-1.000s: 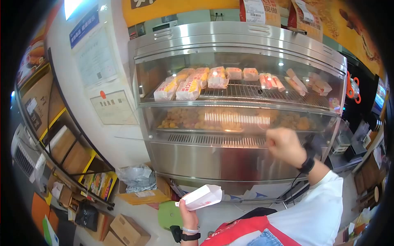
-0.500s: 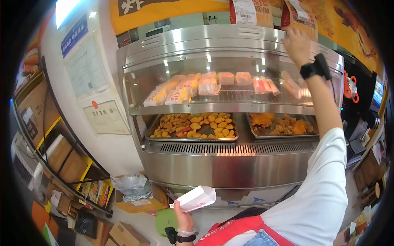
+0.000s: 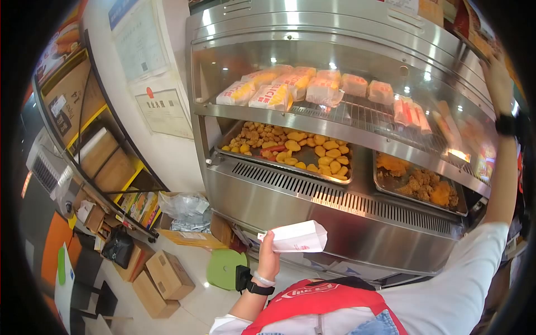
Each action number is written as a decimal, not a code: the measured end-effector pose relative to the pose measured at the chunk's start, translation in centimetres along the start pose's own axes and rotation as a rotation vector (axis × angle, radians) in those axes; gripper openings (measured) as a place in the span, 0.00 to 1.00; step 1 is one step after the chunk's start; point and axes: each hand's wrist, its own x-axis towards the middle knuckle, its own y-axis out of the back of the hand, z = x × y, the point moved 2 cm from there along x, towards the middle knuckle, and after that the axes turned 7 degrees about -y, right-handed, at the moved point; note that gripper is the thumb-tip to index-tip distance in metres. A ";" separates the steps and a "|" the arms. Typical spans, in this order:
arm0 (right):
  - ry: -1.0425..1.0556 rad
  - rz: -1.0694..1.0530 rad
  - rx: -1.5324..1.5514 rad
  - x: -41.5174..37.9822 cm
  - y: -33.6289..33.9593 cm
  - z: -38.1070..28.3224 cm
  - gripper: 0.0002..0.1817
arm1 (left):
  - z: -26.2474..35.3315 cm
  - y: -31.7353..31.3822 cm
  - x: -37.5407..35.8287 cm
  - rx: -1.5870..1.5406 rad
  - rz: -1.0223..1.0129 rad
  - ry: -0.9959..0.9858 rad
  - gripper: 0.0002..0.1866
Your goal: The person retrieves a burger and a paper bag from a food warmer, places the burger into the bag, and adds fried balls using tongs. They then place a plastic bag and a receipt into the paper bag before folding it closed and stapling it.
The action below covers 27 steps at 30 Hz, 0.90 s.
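My left hand (image 3: 268, 261) is closed around one end of a white paper snack bag (image 3: 298, 237) with red print, its mouth facing right. It holds the bag in front of the metal food warmer (image 3: 335, 206). High at the right edge, my right hand (image 3: 496, 81) reaches up beside the warmer's top end, near a brown paper bag (image 3: 462, 19); its fingers are smeared and dim. Wrapped burgers (image 3: 271, 96) and red-and-white paper packets (image 3: 412, 114) sit on the warmer's upper rack. Below are a tray (image 3: 350, 180) of nuggets and a tray (image 3: 391, 192) of fried chicken.
On the floor left of the warmer are a cardboard box (image 3: 192, 240) with plastic bags, a green stool (image 3: 226, 269) and brown cartons (image 3: 170, 273). A shelf rack (image 3: 125, 192) stands against the left side. Framed papers (image 3: 164, 113) hang on the wall.
My right hand has moved from the brown bag on top of the warmer towards its far right end. The view has shifted down and tilted. My left hand keeps the white paper bag.
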 end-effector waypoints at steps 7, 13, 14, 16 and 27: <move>-0.214 -0.408 0.607 -17.2 2.7 2.2 0.08 | -1.3 -1.5 3.1 -0.055 0.004 0.190 0.26; 0.018 -0.810 1.391 -24.9 8.7 -11.9 0.13 | 0.1 -0.2 6.8 -0.099 -0.028 0.322 0.30; 0.110 -0.819 1.375 -25.7 8.7 -14.0 0.14 | 0.3 0.1 7.4 -0.142 -0.038 0.331 0.30; 0.191 -0.856 1.330 -27.0 8.1 -18.2 0.14 | 1.0 0.8 8.1 -0.177 -0.060 0.359 0.30; 0.170 -1.552 0.969 -25.4 -0.5 -28.9 0.17 | 5.2 6.2 11.5 -0.240 -0.044 0.392 0.33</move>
